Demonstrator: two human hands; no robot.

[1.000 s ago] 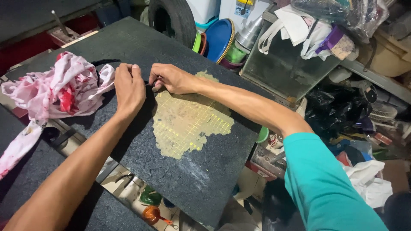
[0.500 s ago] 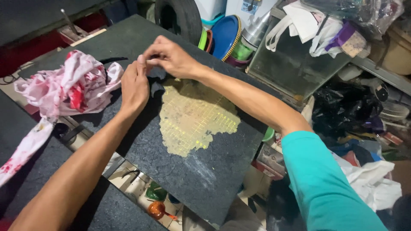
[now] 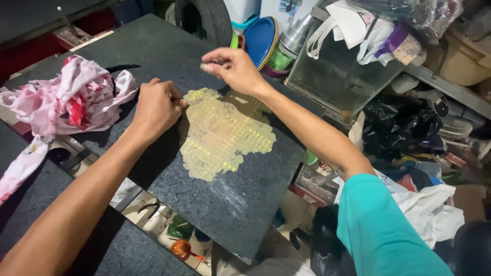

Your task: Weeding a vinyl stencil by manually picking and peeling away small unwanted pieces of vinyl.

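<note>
left hand beside crumpled rag

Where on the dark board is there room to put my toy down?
The dark board is bare near its front corner, below the yellow patch, and along the far edge behind the pink cloth. It is crowded around the left hand, the right hand and the shelf.

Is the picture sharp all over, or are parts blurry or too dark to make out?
In the head view, the right hand is slightly smeared at its fingertips, while the left hand and the yellow gridded patch look sharp. Light falls evenly on the dark board, without harsh glare. The cluttered shelf at right sinks into shadow, and the black bags there lose detail.
</note>
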